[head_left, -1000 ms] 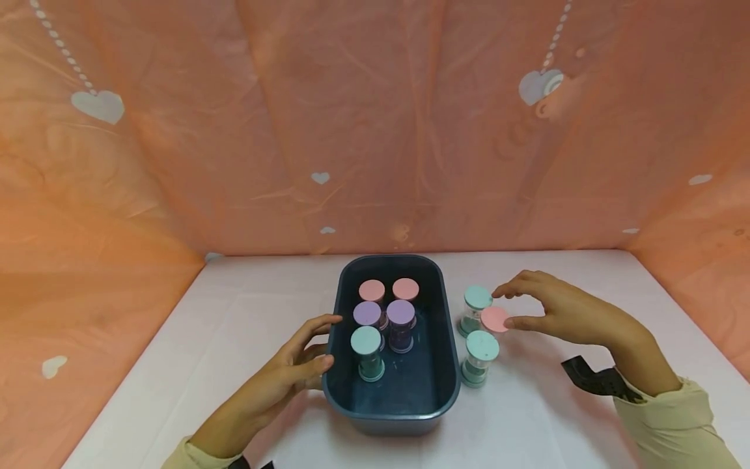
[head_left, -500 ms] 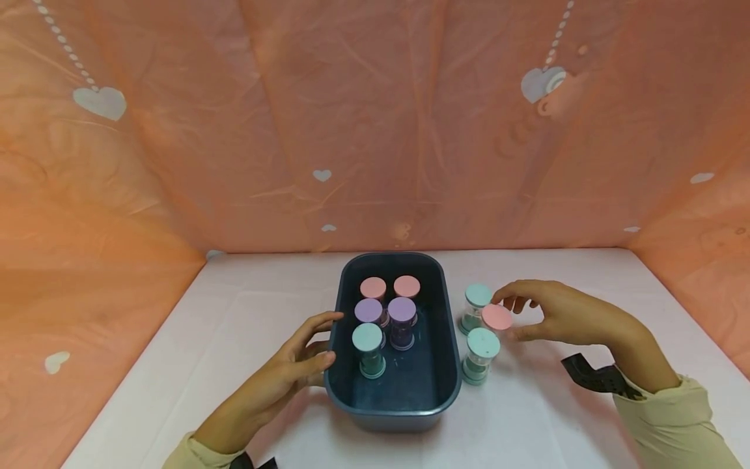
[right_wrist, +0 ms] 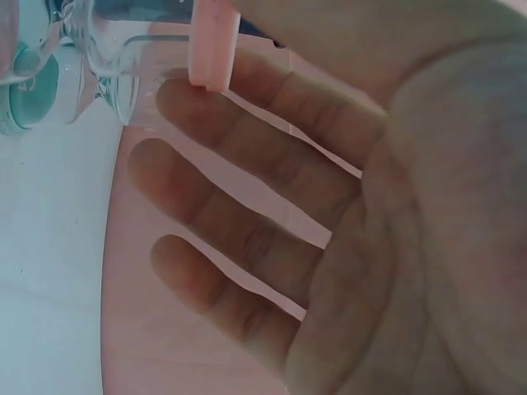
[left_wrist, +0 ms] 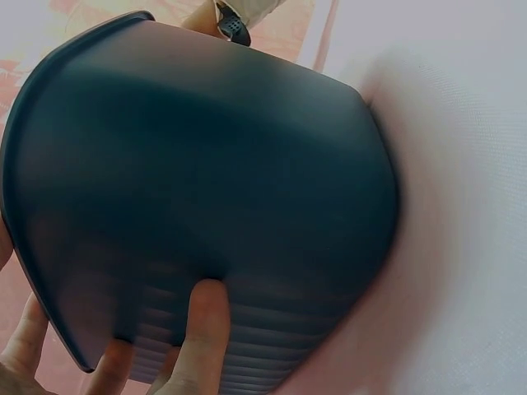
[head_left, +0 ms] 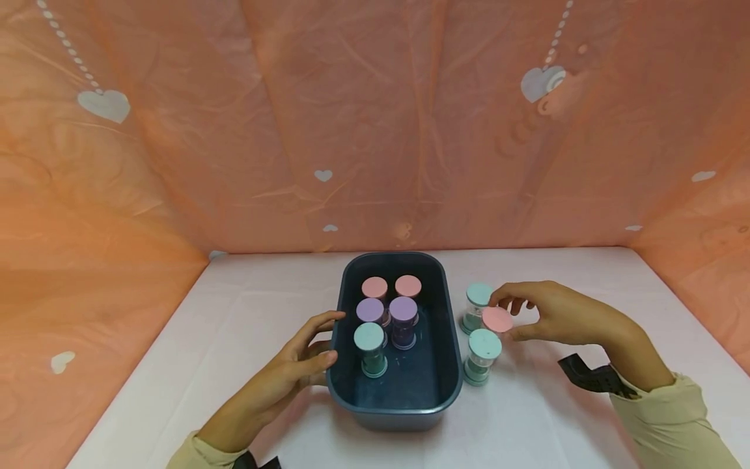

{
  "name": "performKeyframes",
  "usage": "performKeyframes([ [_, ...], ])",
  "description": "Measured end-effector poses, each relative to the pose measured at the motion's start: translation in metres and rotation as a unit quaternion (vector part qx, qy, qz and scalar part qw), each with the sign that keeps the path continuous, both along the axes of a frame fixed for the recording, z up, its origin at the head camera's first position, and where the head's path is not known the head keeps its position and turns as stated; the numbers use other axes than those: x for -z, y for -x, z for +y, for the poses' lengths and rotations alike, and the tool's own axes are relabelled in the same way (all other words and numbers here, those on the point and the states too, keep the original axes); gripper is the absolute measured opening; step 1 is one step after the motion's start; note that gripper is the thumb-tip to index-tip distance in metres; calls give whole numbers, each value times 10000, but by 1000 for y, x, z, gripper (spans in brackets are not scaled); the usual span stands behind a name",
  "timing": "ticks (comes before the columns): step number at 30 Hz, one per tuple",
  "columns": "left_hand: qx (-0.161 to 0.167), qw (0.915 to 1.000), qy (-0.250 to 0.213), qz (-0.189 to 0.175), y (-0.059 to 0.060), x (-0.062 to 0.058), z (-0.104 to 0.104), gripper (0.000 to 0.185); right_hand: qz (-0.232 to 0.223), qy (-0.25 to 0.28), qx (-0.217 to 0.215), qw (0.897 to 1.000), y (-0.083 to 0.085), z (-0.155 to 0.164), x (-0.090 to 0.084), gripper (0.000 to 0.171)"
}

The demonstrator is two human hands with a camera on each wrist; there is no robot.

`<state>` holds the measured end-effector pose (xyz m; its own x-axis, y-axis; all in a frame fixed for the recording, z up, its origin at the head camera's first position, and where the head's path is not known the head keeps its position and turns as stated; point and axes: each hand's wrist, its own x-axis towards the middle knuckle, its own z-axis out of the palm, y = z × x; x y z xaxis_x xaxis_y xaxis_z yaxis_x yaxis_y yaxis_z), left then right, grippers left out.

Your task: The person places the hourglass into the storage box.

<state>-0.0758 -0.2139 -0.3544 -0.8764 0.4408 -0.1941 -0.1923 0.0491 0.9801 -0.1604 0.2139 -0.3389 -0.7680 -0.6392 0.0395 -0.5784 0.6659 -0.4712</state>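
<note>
Five capped jars stand upright inside the dark blue tub (head_left: 392, 391): two pink-lidded at the far end (head_left: 374, 287) (head_left: 407, 286), two purple-lidded behind them toward the viewer (head_left: 370, 310) (head_left: 403, 309), and one teal-lidded jar (head_left: 369, 337) nearest the near wall. Left hand (head_left: 293, 374) rests against the tub's left outer wall, fingers relaxed and spread, thumb pressed on the ribbed lower side as the left wrist view shows (left_wrist: 202, 329); it grips nothing. Outside the tub, on the white worktop (head_left: 234, 326), three jars stand close together just right of the tub wall: a far teal-lidded jar (head_left: 479, 295), a near teal-lidded jar (head_left: 484, 344), and between and slightly right of them the pink-lidded jar (head_left: 497, 319). Right hand (head_left: 556, 316) now pinches the pink lid at its rim, thumb on the near-right side and fingertips over the far edge; the right wrist view shows the lid edge (right_wrist: 212, 45) against the index finger with the clear jar body below it, the other fingers extended and loosely apart. Compared with one second ago, the right hand has come down from an open hover above the lid to contact, fingers drawn closer together. Left hand, tub and the five jars inside are unchanged. A black strap (head_left: 592, 378) lies at the right wrist.
</note>
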Motion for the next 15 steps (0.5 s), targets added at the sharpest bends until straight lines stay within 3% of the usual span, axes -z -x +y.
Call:
performKeyframes([
  [15,-38,10000,-10,23,0,1,0,55,-53,-93,113,9999,-4,-6,-2,39],
])
